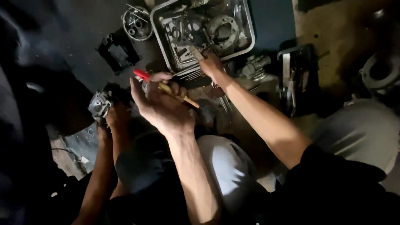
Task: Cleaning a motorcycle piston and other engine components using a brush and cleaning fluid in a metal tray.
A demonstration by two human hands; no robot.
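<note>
Gloom over the whole left side, swallowing everything beyond a dark sleeve and leaving the floor there unreadable. Parts inside the metal tray (251, 33) jumbled together, a ring-shaped casting and flat plates among them, most too tangled to tell apart. Small round bowl (137, 23) just left of the tray, its contents only a glint of wires and rings. Black frame (118, 52) below the bowl, detail lost in shadow. Right edge cut across a grey round casting, half out of view. Left hand (160, 102) raised in the middle of the view, back toward the camera, wrist bent, forearm rising from the bottom edge; fingers closed around a wooden-handled tool (179, 96) whose handle slants down to the right, with a red-handled tool (141, 75) poking out by the thumb, the working ends of both hidden behind the hand. Right hand (210, 63) stretched forward from a black sleeve (333, 183), arm nearly straight, reaching the near rim of the tray; fingers pinched on a pale strip (196, 53) lying over that rim, exact kind unclear. Another person's hand (116, 116) low on the left, gripping a small grey engine part (99, 104), well apart from the tray. Grey trouser knee (225, 162) beneath both forearms.
</note>
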